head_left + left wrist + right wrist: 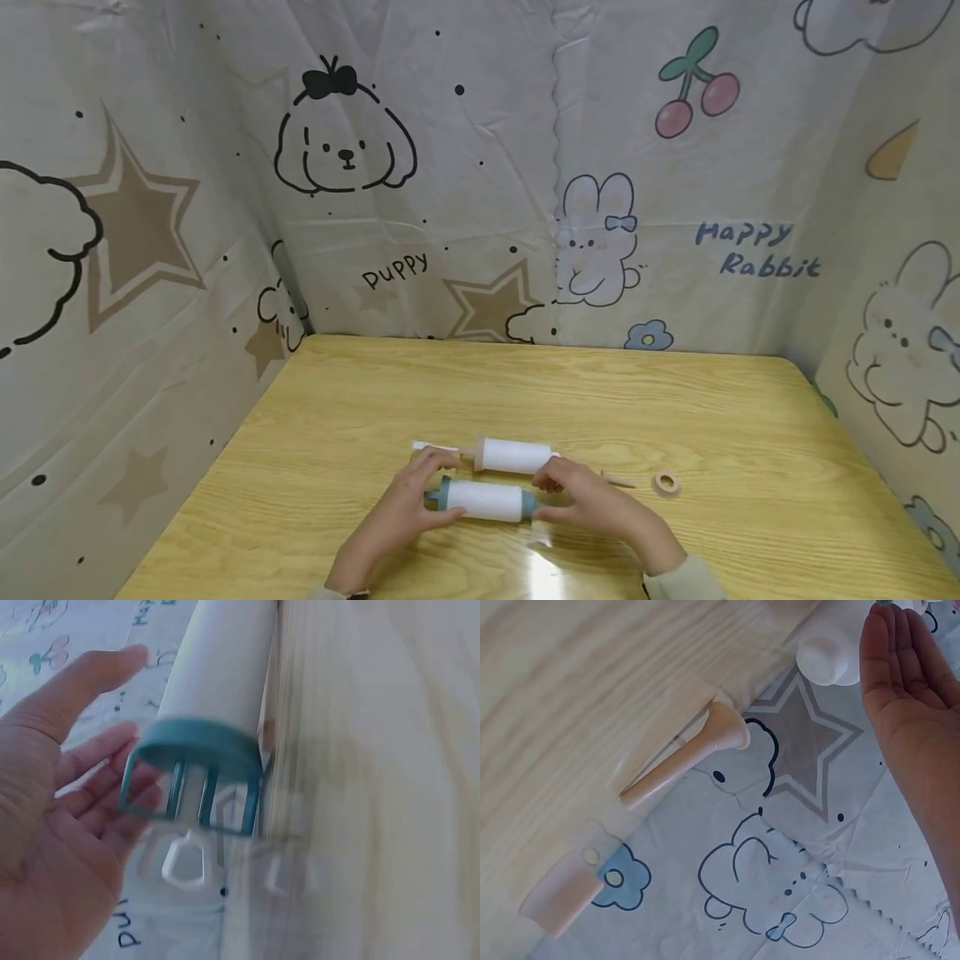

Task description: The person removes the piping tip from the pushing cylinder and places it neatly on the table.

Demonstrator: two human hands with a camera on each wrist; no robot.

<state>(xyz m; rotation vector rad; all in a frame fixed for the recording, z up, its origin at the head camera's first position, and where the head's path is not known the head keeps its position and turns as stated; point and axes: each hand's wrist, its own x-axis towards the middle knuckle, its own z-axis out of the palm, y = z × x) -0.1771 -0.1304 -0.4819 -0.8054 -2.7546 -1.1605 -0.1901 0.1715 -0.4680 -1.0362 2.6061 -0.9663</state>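
A white cylinder with teal ends (484, 501) lies crosswise near the front of the table. My left hand (415, 502) is spread around its left end, fingers behind and thumb in front. In the left wrist view the palm and loosely bent fingers stand beside the teal end frame (191, 784), thumb apart from the white barrel. My right hand (581, 496) is at the narrow teal tip (529, 504), thumb right by it and fingers bent behind. Just beyond lies a similar white cylinder with a pinkish-beige end (517, 455), its right end partly covered by my right hand.
To the right lie a beige piece with a flared end (686, 754) and a beige ring (665, 483). A slim white piece (431, 447) reaches left from the rear cylinder. Printed cloth walls (480, 167) border the wooden table (525, 383) at the back and sides.
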